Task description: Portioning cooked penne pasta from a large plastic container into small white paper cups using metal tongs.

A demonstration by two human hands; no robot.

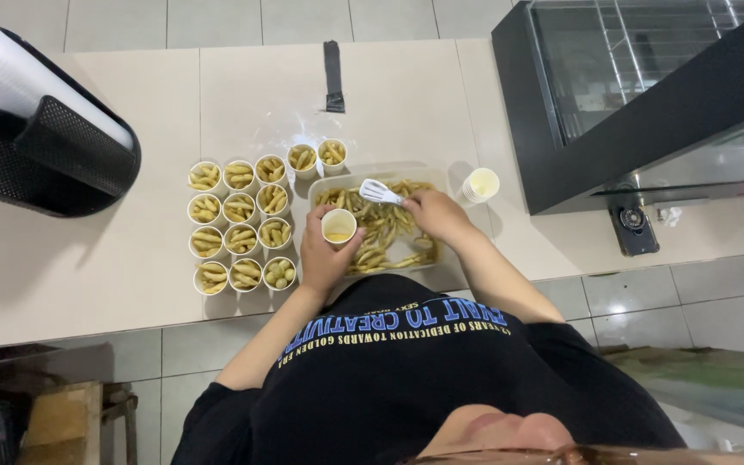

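Left hand: the left hand [325, 251] was wrapped around a small paper cup [338, 226], gripping it upright over the near left part of the tray.
Cup in hand: it was pale and round, open at the top, with only a little yellowish food at its bottom.
Right hand: the right hand [435, 213] was closed on the handle of white tongs [379, 192], whose slotted head pointed left over the food.
Tray: a clear, shallow rectangular tray [430, 175] sat on the counter just in front of the person, holding a loose heap of golden fried sticks [382, 232].
Filled cups: a block of filled cups [238, 226] stood just left of the tray in tidy rows, each packed with the same golden pieces; two more cups sat at the tray's far left corner.
Spare cups: a short stack of empty cups [480, 184] stood just right of the tray.
Counter: the beige counter [114, 250] carried a black mesh holder [53, 159] with a long sleeve of clear plastic cups at the far left.
Cabinet: a black glass-fronted cabinet [647, 95] stood at the right, well apart from the hands.
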